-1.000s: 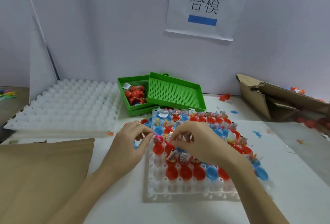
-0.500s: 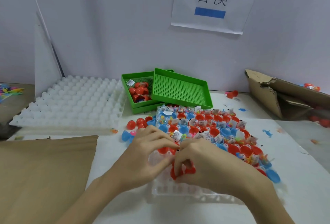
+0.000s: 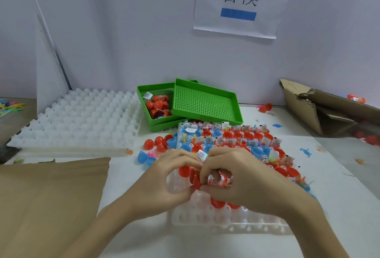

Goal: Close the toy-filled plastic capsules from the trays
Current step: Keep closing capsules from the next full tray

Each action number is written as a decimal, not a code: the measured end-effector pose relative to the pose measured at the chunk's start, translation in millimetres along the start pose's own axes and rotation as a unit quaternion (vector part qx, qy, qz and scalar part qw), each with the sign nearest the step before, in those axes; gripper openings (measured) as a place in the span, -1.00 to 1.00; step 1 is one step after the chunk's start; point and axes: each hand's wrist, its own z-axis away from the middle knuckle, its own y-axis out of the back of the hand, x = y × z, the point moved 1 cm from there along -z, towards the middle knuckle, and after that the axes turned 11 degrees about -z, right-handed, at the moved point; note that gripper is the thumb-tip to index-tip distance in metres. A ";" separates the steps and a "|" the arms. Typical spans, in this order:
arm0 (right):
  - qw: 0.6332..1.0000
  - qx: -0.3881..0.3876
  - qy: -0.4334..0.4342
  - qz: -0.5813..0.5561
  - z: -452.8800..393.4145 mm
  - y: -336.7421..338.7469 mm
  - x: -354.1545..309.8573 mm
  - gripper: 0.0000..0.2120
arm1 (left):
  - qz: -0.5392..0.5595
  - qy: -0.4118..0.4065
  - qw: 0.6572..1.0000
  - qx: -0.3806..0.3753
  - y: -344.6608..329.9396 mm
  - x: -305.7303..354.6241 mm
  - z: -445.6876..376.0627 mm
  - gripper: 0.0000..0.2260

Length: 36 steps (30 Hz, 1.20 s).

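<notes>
Over the near part of the clear tray point(image 3: 226, 222), the left hand point(image 3: 164, 183) and right hand point(image 3: 242, 177) both pinch one red capsule point(image 3: 194, 177) between them. Farther back, more capsules point(image 3: 236, 140) fill the tray. Green trays point(image 3: 203, 103) sit by the tabletop's far edge.

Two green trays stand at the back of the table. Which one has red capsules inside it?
The lower green tray, on the left. Red capsules lie inside it. The upper green tray rests tilted across its right side, and its perforated floor shows nothing inside.
</notes>
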 end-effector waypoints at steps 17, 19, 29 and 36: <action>0.964 0.067 -0.034 -0.253 -11.0 -3.4 13.8 -0.96 | -0.128 -0.059 0.951 0.277 2.5 0.4 -1.5 -0.77; 0.953 0.080 -0.040 -0.288 -14.0 -8.8 11.5 -0.85 | -0.137 -0.061 0.952 0.267 3.5 0.4 -1.4 -0.79; 0.894 0.238 -0.083 -0.370 -22.7 -22.5 15.5 -0.84 | -0.187 -0.072 0.941 0.273 7.9 3.2 -1.1 -0.75; 0.884 0.249 -0.042 -0.393 -25.9 -30.9 15.2 -0.84 | -0.167 -0.085 0.946 0.266 0.2 6.7 -0.5 -0.84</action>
